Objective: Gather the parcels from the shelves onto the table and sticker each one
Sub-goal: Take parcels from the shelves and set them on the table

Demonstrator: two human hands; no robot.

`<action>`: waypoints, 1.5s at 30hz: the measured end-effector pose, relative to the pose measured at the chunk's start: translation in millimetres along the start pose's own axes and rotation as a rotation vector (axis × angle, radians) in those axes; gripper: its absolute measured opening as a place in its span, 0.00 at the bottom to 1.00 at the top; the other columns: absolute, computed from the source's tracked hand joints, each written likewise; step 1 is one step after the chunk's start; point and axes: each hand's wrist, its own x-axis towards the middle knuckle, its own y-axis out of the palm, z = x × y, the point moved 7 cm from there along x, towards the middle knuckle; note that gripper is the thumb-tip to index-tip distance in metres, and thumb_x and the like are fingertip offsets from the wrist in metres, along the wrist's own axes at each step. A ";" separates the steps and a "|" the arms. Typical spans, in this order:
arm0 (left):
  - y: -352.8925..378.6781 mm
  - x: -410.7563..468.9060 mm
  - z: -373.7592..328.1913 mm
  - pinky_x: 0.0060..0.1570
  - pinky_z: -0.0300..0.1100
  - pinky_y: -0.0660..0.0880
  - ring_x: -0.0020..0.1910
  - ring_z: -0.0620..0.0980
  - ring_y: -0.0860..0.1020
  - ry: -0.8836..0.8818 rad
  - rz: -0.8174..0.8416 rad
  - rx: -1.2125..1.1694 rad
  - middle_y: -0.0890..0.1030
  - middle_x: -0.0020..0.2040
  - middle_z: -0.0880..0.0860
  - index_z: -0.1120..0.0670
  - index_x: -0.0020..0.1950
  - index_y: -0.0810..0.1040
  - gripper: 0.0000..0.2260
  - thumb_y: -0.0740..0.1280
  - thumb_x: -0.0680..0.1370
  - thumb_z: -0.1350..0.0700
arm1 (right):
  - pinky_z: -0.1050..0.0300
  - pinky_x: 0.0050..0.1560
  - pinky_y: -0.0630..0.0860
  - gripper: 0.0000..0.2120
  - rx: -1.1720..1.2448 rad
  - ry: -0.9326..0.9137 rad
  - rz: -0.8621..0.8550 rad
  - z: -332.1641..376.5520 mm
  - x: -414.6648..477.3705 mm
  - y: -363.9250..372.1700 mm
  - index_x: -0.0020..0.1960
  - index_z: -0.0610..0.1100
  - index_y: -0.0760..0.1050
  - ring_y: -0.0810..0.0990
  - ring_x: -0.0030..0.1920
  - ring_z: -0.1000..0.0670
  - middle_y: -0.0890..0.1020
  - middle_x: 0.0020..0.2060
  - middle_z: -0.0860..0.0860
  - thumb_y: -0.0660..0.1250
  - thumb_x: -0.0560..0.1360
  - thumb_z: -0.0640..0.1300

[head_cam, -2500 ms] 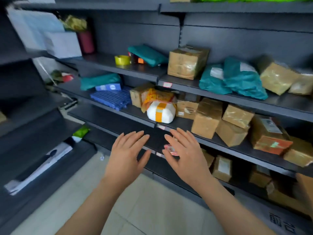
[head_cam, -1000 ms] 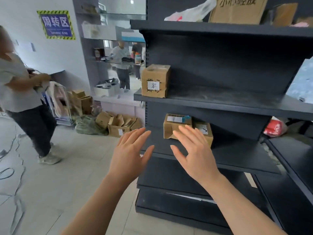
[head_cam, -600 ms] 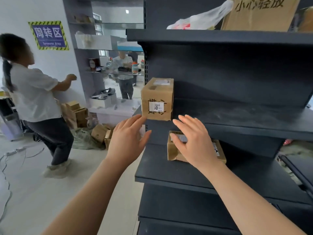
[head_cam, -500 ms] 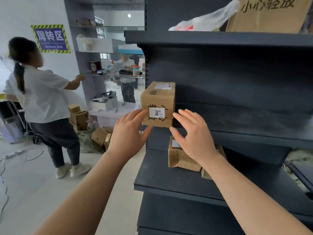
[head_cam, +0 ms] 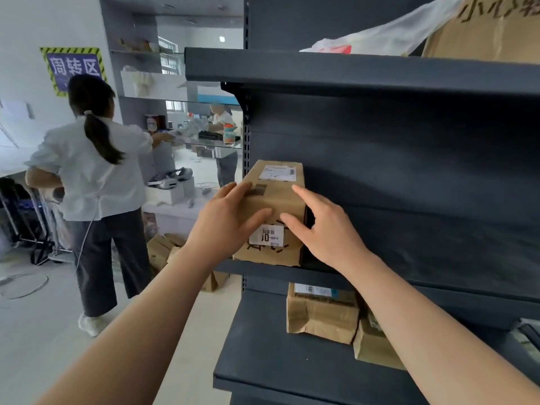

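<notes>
Nearest, below the right forearm, two brown cardboard boxes (head_cam: 321,317) lie side by side and touching on the lower shelf (head_cam: 277,361); the arm hides part of the right one. Above them the left hand (head_cam: 230,220) and the right hand (head_cam: 324,229) are apart, clamped on opposite sides of one parcel (head_cam: 274,200) held between them. The left thumb lies across its near face and the fingers reach round its left top edge. The right thumb rests on the near face and the fingers curl round the right edge. The parcel sits flat at the left end of the middle shelf (head_cam: 438,244), at the front lip. Its long axis runs away from the hands, into the shelf. The short end faces the person and bears a small barcode sticker (head_cam: 266,235) between the two thumbs. A white shipping label (head_cam: 277,173) lies on top, at the end beyond the fingertips. Above the hands, the upper shelf (head_cam: 350,71) carries a white plastic bag (head_cam: 394,33) and a large carton (head_cam: 491,30) with dark characters. Left of the left hand and farther off, a person in a white shirt (head_cam: 96,171) stands turned away. Opened boxes (head_cam: 163,249) lie on the floor nearby. A blue sign (head_cam: 74,67) hangs on the wall behind.
</notes>
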 end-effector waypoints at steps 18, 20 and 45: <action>-17.5 -40.2 -25.0 0.59 0.41 0.74 0.60 0.42 0.74 0.193 0.001 -0.456 0.75 0.65 0.46 0.45 0.65 0.75 0.30 0.71 0.66 0.36 | 0.56 0.53 0.78 0.32 -0.126 0.259 -0.283 60.2 -95.4 -40.2 0.73 0.51 0.61 0.75 0.51 0.57 0.73 0.64 0.55 0.66 0.73 0.59; -18.2 -55.3 -38.9 0.58 0.41 0.74 0.60 0.41 0.74 0.235 0.037 -0.532 0.75 0.66 0.45 0.45 0.64 0.75 0.30 0.71 0.65 0.36 | 0.58 0.53 0.78 0.31 -0.166 0.299 -0.337 71.6 -122.9 -51.3 0.73 0.51 0.62 0.75 0.54 0.57 0.73 0.63 0.55 0.67 0.73 0.58; 11.9 -396.5 -351.5 0.64 0.48 0.72 0.65 0.42 0.71 0.698 0.855 -1.109 0.74 0.66 0.46 0.45 0.64 0.75 0.30 0.74 0.64 0.41 | 0.62 0.59 0.72 0.32 -0.617 1.185 -0.690 198.7 -579.8 -207.6 0.73 0.53 0.61 0.69 0.59 0.60 0.69 0.63 0.61 0.68 0.73 0.57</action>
